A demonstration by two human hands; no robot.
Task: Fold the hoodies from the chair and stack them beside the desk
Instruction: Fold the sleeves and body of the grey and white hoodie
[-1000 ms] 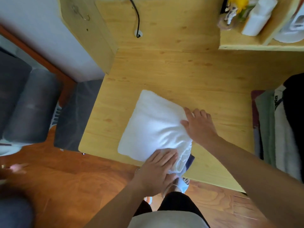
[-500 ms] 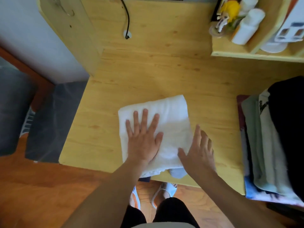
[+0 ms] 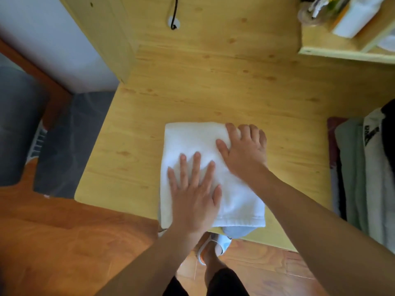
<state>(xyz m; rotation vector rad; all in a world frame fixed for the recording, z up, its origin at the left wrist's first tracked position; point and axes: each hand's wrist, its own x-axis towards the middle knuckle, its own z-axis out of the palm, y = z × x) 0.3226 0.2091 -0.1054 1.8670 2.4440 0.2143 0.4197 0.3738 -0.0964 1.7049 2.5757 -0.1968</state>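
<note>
hoodie: one white folded hoodie in front of you, a rough rectangle, soft thick fabric, mostly smooth on top. It lies flat on the tabletop at the near edge; its near end reaches that edge, with a pale blue-grey bit of fabric poking out underneath at the near right corner.
left hand: your left hand lies palm down on the hoodie's near left half, fingers straight and spread, pressing flat, gripping nothing.
right hand: your right hand sits on the far right corner, thumb out across the top. The other fingers bend over the right edge; can't tell whether they pinch the fabric or just rest there.
hands count: two, both touching the hoodie, close together but not touching each other.
stack: one pile of folded clothes at the right end of the tabletop, well apart from the hoodie. Several layers visible: dark red, pale green, white with black print, black on top. Exact count unclear.
shelf: one wooden shelf at far right with blurred items on it.
cable: one black cable running into a hole in the back panel.
floor: reddish wood floor below, with your feet in white slippers under the tabletop edge.
</note>
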